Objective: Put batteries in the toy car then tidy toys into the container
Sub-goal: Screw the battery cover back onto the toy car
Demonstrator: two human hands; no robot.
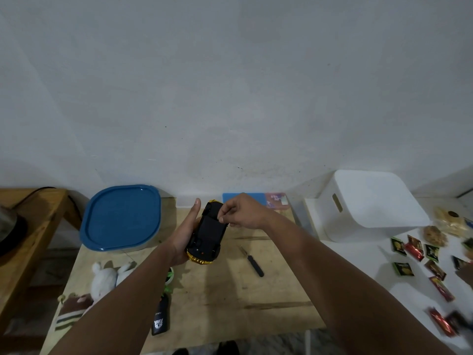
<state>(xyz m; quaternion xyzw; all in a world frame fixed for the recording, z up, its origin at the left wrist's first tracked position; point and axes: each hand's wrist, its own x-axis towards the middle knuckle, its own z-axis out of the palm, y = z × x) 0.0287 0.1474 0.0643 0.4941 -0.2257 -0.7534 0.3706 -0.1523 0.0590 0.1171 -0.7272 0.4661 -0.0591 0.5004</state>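
We've got the toy car (pixel 206 233) flipped belly-up, above the wooden worktop (pixel 230 290) near its middle, so the black underside w/ the battery bay faces us. Left hand (pixel 185 233) cradles it from the 9 o'clock side, its grip wrapped round the body w/ thumb up along the edge, prob. to keep it steady while the other hand works. Right hand (pixel 239 212) comes in from 3 o'clock, fingertips (pixel 223 218) pressed together in a pinch at the underside; whether they hold a battery, a cover or a screw we can't tell, too small. Screwdriver (pixel 252 261) lies at 4 o'clock just beside the car, within easy reach, prob. for the bay cover. Blue-lidded container (pixel 120 217) sits at 9–10 o'clock, lid on, so tidying hasn't begun. Plush toys (pixel 102 280) and a black bottle (pixel 160 316) wait at 7 o'clock. White bin (pixel 371 203) at 2 o'clock, wrapped sweets (pixel 414 248) at 3–4.
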